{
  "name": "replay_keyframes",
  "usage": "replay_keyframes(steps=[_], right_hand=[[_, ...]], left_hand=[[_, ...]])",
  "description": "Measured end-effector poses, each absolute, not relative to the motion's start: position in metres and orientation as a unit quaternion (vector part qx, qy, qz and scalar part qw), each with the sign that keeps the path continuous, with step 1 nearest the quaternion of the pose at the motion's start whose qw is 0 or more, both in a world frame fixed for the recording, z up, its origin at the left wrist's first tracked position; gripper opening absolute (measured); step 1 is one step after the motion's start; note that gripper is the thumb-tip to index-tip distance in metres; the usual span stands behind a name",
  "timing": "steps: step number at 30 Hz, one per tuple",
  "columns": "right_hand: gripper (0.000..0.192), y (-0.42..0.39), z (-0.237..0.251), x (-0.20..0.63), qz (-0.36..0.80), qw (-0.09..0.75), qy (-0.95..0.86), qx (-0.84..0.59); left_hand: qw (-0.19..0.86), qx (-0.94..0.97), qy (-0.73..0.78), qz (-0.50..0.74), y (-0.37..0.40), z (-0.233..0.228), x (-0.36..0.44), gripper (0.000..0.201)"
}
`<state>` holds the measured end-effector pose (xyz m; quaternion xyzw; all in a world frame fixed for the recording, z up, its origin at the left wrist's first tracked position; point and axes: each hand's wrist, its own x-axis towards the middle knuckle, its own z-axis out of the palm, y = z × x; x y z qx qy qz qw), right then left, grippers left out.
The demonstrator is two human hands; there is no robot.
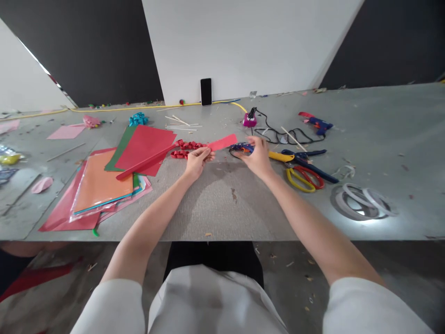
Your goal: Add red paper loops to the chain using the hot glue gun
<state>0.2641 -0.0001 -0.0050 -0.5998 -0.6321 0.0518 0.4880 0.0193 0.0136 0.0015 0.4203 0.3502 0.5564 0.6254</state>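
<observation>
My left hand (pixel 197 160) pinches a red paper strip (pixel 223 142) that points up and to the right; just left of it lies a red paper chain (pixel 187 148). My right hand (pixel 256 157) rests on a dark blue tool (pixel 240 148) with a yellow handle on the grey table (pixel 222 204); whether it grips the tool is unclear. A long folded red strip (pixel 144 162) lies to the left of my left hand.
A stack of coloured paper sheets (pixel 104 183) lies at the left. Scissors with red and yellow handles (pixel 304 178), blue scissors (pixel 309 160), a blue glue gun (pixel 318 123), black cable, tape rolls (pixel 359 202) sit at the right. A phone (pixel 206 91) leans against the back wall.
</observation>
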Motion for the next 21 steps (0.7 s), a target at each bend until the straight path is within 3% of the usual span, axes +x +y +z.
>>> replay_keyframes(steps=[3,8,21], right_hand=[[0.065,-0.008,0.006,0.248,0.221,0.524,-0.662,-0.488],[0.062,-0.021,0.014,0.23,0.343,0.539,-0.645,-0.42],[0.058,-0.033,0.017,0.223,0.357,0.581,-0.595,-0.425]], left_hand=[[0.663,0.428,0.314,0.528,0.009,0.005,0.02,0.019],[0.698,0.448,0.3,0.47,0.004,0.005,0.02,0.022],[0.723,0.461,0.294,0.423,0.001,0.007,0.021,0.033]])
